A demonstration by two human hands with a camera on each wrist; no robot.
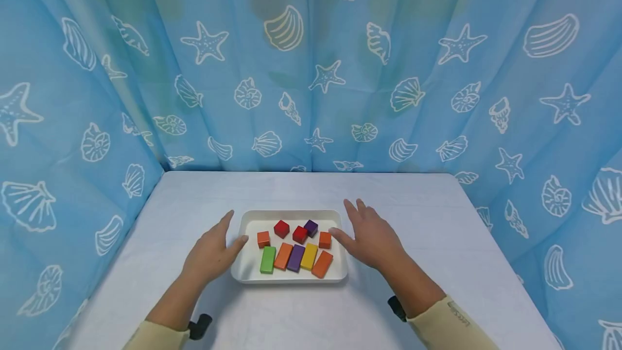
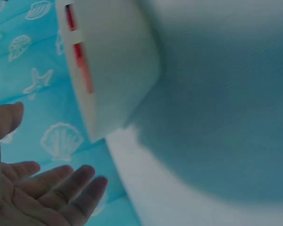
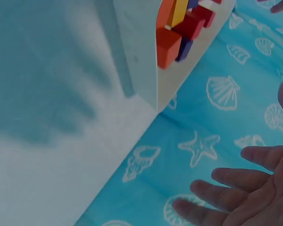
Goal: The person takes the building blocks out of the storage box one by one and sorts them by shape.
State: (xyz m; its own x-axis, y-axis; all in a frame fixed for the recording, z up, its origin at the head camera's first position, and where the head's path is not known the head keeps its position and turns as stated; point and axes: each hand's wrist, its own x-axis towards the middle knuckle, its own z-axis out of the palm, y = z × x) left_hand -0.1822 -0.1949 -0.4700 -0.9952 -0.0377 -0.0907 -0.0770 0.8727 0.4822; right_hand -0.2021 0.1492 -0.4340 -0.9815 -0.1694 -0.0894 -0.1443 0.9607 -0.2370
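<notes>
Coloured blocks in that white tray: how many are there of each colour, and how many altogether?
Orange blocks: 4
Red blocks: 2
Purple blocks: 2
Yellow block: 1
Green block: 1
Total in the white tray: 10

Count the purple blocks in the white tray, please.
2: a purple cube beside a red cube, and a long purple block between a long orange block and the yellow block.
</notes>
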